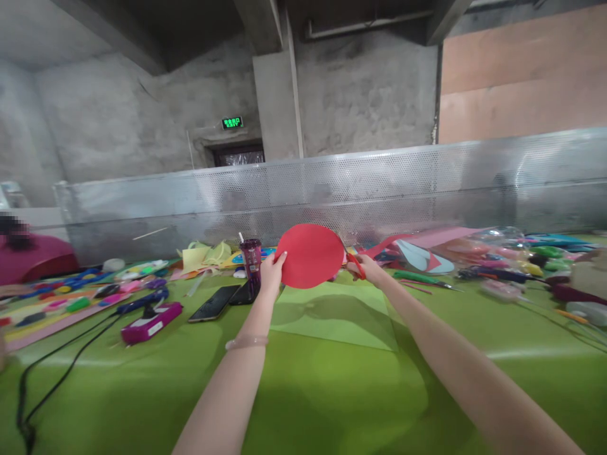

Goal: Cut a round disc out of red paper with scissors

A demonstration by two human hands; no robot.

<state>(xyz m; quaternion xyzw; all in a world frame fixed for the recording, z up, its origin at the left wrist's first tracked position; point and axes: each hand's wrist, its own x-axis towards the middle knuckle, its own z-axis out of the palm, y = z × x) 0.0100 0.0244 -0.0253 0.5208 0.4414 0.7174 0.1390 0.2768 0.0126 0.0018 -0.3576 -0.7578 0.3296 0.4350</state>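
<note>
A round piece of red paper (312, 256) is held up above the table, its face toward me. My left hand (272, 273) pinches its left edge, thumb in front and fingers behind. At the right edge of the disc, my right hand (368, 269) is closed around red-handled scissors (356, 265). The dark blades meet the paper's upper right rim; how far apart they are I cannot tell. Below the disc, a light green sheet (339, 316) lies flat on the green tabletop, with shadows across it.
A purple cup with a straw (251, 259), a black phone (214, 304) and a purple box with cables (152, 323) stand left. Green-handled scissors (423, 279) and coloured craft materials lie right. A perforated metal barrier (332, 189) runs behind. A person in pink (38, 258) sits far left.
</note>
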